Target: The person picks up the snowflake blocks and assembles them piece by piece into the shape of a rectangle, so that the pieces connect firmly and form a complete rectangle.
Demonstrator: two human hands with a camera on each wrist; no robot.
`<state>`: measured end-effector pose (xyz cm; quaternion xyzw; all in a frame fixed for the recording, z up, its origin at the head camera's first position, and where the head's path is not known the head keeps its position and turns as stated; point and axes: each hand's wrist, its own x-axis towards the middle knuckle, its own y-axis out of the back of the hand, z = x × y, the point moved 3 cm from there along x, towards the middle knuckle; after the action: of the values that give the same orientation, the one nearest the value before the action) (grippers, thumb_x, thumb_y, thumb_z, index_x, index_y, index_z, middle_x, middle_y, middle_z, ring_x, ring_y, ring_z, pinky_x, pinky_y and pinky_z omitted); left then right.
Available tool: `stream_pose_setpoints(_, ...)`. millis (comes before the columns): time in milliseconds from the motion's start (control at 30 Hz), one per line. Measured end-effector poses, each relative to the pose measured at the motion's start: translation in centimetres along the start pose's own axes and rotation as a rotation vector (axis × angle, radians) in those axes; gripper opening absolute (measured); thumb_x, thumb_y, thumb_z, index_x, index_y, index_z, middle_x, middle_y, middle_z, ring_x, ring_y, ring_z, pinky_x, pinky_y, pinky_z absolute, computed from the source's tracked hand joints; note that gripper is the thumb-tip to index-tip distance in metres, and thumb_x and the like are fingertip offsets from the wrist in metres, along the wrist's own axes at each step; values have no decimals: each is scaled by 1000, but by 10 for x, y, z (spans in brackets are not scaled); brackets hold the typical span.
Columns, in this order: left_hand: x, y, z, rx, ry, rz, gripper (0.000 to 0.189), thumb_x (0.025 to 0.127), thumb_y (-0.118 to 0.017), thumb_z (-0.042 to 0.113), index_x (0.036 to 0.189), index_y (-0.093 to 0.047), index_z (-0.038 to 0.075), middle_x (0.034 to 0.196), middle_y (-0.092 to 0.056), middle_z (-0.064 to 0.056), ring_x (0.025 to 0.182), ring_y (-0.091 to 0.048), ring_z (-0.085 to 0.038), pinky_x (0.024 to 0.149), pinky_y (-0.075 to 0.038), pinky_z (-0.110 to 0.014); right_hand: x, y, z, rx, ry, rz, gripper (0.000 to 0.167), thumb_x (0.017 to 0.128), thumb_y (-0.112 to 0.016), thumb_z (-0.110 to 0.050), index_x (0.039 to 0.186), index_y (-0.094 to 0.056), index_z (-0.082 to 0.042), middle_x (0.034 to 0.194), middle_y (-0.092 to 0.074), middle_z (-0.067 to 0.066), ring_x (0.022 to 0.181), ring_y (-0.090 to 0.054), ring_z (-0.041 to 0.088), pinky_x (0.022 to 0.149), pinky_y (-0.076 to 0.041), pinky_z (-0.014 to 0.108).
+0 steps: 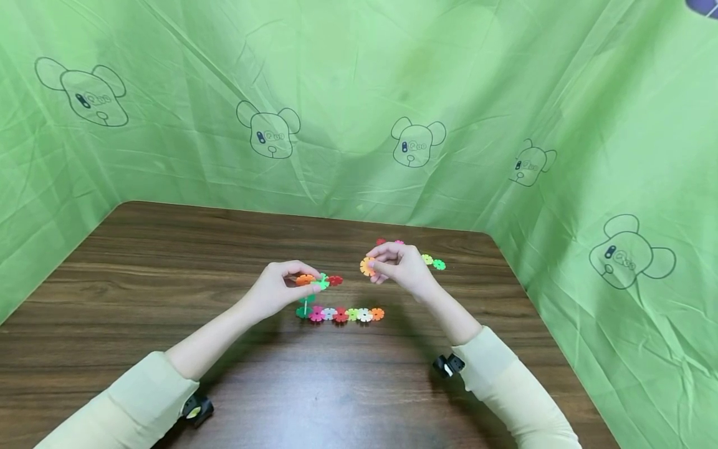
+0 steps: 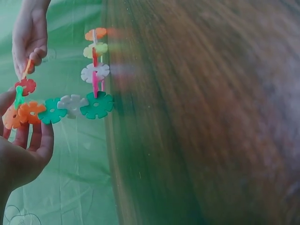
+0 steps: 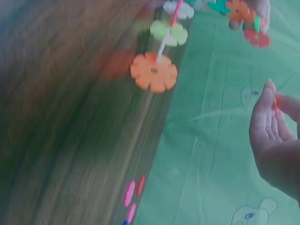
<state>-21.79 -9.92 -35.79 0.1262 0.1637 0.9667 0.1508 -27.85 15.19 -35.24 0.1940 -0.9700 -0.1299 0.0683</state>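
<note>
My left hand [image 1: 272, 290] pinches a chain of interlocking flower-shaped plastic discs by a bright green disc [image 1: 322, 282]. A red disc [image 1: 335, 280] sticks out to the right of that grip, with an orange disc [image 1: 305, 280] on its left. Dark green and white discs link this upper arm to a lower row [image 1: 340, 315] of pink, white, red, yellow-green and orange discs. Between thumb and fingers, my right hand [image 1: 405, 268] holds a single orange disc [image 1: 367, 266] upright, apart from the chain's red end. The left wrist view shows the chain's dark green corner disc [image 2: 97, 105].
Behind my right hand, loose discs lie on the wooden table [image 1: 168, 249], among them a green one [image 1: 439, 265] and a yellow one [image 1: 427, 259]. Pink and red discs sit farther back. A green curtain [image 1: 336, 174] with bear-head drawings surrounds the table's back and sides.
</note>
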Motion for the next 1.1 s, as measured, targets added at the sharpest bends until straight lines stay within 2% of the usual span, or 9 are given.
stream_pose_setpoints(233,-1,1,-1,-5,4,4,18,82,-74,13,98,-70,6,94,-69,-9,76,-66,-32,64,-53,-27,-7,-16,-1,34,-71,-51,22,85,-69,-6,102,-63,6,86,-70,18,66,-69,25,71,-53,54)
stream_pose_setpoints(467,-1,1,-1,-14,4,-3,17,83,-73,13,98,-70,6,98,-69,-10,78,-66,-36,64,-53,-28,-7,-27,1,52,-113,-103,21,86,-68,-6,102,-62,6,84,-70,16,66,-69,23,74,-50,59)
stream_pose_setpoints(767,-2,1,-2,-28,16,-19,17,83,-72,12,99,-70,6,101,-68,-14,79,-65,-38,64,-54,-29,-5,-34,3,60,-128,-151,21,87,-67,-6,103,-62,6,84,-70,15,67,-68,23,75,-50,60)
stream_pose_setpoints(900,0,-1,-11,-48,7,-31,17,83,-72,12,99,-70,7,100,-68,-11,79,-65,-39,65,-54,-31,-5,-36,3,42,-130,-158,21,86,-68,-8,102,-62,5,83,-70,16,68,-69,25,76,-50,60)
stream_pose_setpoints(967,2,-3,-18,-48,-9,-38,17,83,-72,13,100,-70,9,99,-69,-9,76,-65,-35,63,-54,-29,-5,-38,2,38,-135,-163,22,86,-69,-9,102,-62,5,83,-69,17,69,-69,29,76,-49,61)
stream_pose_setpoints(1100,5,-5,-29,-29,-48,-57,18,84,-73,19,102,-70,15,97,-69,-3,69,-61,-19,60,-50,-25,-5,-39,-1,40,-152,-168,23,86,-68,-10,103,-63,5,84,-69,17,73,-68,36,77,-50,59)
